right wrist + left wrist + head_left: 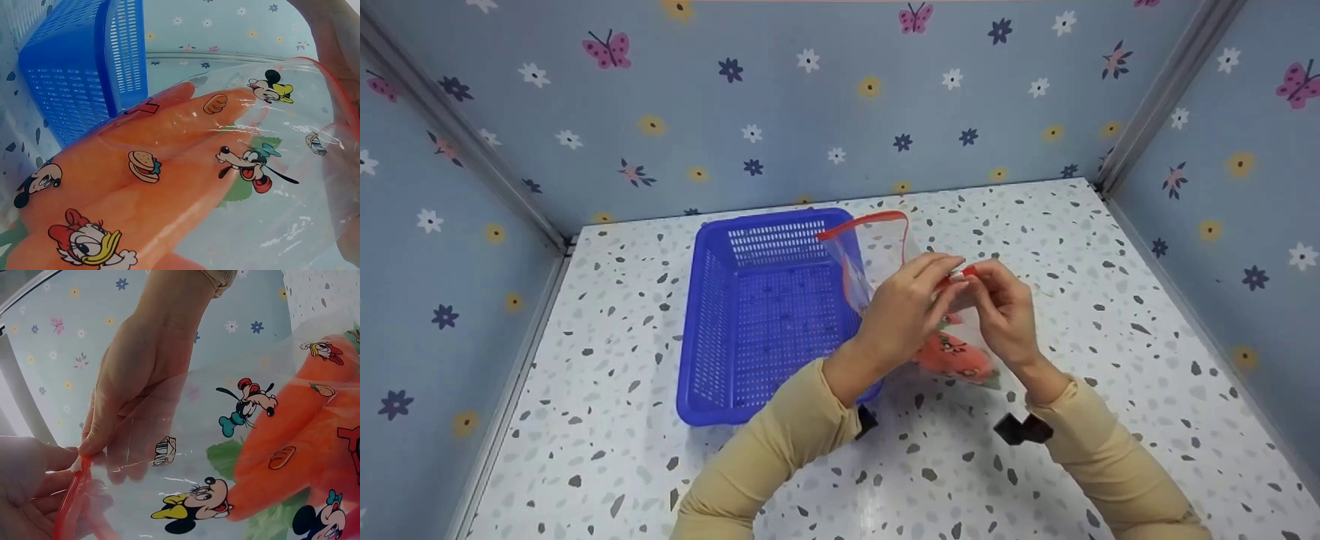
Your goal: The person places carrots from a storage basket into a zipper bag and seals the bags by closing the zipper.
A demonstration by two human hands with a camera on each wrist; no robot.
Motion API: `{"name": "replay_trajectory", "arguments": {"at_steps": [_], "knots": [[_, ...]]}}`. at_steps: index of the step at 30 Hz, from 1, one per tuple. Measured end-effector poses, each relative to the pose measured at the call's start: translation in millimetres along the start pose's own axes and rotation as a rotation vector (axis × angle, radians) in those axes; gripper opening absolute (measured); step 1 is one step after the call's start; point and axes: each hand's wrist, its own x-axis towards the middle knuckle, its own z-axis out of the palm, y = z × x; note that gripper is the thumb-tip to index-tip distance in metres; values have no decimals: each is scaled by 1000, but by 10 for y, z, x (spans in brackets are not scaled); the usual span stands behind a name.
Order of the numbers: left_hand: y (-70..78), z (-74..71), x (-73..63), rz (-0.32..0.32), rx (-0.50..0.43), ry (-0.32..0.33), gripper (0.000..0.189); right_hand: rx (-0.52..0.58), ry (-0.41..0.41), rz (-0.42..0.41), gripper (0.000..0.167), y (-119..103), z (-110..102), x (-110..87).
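A clear zip bag [877,240] with cartoon prints hangs from both hands, its red zip edge [866,220] looping up on the left. Inside it are orange carrots [956,358] with green leaves [239,188], seen closely in both wrist views. My left hand [896,315] pinches the red edge near the bag's right corner. Facing it, my right hand [1009,315] pinches the same edge, fingertips nearly meeting the left ones. A small white piece [958,275] shows between them. The left part of the bag's mouth stands apart; how the zip sits under the fingers is hidden.
A blue plastic basket [686,397] with slotted walls stands left of the bag, partly behind the left forearm. The speckled white table [622,450] is bounded by flowered blue panels [810,105] at the back and sides.
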Motion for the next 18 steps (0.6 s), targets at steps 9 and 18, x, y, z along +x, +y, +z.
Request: {"name": "replay_trajectory", "arguments": {"at_steps": [9,18], "knots": [[-4,21,-3,-3,52,40,19,15,-3,19,13,169,-52,-38],[6,-5,5,39,50,69,19,-23,31,-32,11,88,-58,-1]]}}
